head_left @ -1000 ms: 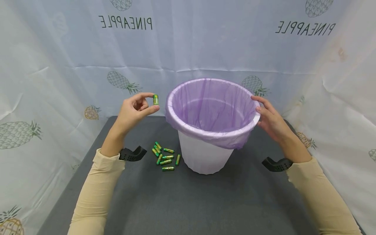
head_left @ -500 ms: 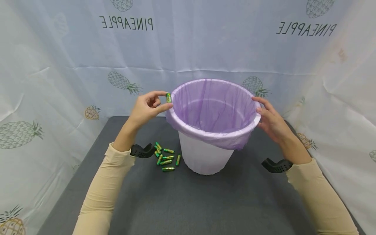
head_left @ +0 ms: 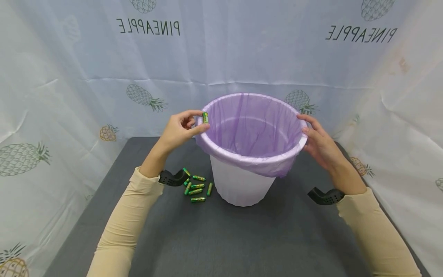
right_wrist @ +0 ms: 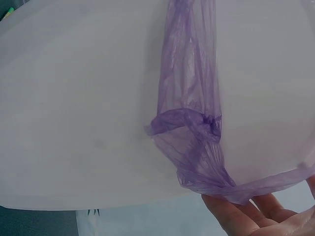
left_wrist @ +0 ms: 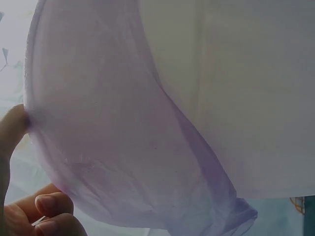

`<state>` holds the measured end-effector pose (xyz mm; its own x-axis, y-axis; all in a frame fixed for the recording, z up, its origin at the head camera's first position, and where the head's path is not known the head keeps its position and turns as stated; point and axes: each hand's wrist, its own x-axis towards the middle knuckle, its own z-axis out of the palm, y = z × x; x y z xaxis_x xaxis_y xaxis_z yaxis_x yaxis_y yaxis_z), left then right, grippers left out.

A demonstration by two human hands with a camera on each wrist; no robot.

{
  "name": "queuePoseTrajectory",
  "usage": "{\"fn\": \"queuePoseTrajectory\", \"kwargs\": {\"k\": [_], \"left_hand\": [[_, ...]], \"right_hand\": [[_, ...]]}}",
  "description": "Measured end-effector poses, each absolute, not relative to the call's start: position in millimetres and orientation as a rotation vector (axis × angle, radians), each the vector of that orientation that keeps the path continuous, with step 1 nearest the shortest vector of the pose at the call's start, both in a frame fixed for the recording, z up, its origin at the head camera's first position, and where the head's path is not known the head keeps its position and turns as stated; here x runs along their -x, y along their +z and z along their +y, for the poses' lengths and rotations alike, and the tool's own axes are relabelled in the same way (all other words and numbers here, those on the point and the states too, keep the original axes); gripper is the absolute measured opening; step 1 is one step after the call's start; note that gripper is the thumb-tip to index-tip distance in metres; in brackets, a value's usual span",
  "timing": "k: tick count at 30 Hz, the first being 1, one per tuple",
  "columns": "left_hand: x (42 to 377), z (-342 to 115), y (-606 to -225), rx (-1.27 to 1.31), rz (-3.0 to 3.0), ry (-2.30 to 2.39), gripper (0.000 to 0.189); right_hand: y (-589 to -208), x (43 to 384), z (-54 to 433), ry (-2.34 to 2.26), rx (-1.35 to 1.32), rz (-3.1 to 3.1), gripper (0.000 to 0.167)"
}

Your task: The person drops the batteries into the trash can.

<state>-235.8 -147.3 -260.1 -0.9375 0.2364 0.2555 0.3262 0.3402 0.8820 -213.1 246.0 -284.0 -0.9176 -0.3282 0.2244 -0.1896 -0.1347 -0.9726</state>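
Observation:
Between thumb and index finger, my left hand [head_left: 178, 129] pinches a small green battery [head_left: 205, 117], upright, right at the left rim of the trash bin. The white trash bin [head_left: 238, 184] is lined with a purple plastic bag [head_left: 256, 142] folded over its rim. My right hand [head_left: 322, 144] holds the bin's rim on the right, thumb and fingertips on the bag's edge. In the left wrist view the battery is hidden, and the left fingers [left_wrist: 54, 209] show beside the purple bag. The right wrist view has the right fingers [right_wrist: 231, 214] under the bag's hanging fold [right_wrist: 189, 98].
Several green batteries [head_left: 198, 199] lie loose on the dark grey table [head_left: 221, 238], left of the bin, some partly covered by the black strap mount [head_left: 173, 179] on my left wrist. A pineapple-print curtain [head_left: 249, 50] hangs behind the table and along both sides.
My left hand has moved right with the battery, from beside the bin to its left rim. The right hand stays on the rim.

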Motion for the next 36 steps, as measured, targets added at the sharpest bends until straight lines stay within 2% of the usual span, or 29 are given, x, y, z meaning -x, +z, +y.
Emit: {"fn": "queuePoseTrajectory", "kwargs": {"k": [15, 36], "left_hand": [[228, -163, -284, 0.667, -2.279, -1.742, 0.034], [190, -209, -382, 0.397, -2.414, -1.65, 0.031]], "right_hand": [[-285, 214, 246, -2.228, 0.64, 2.001, 0.032], [-288, 213, 242, -2.254, 0.595, 2.028, 0.031]]}}
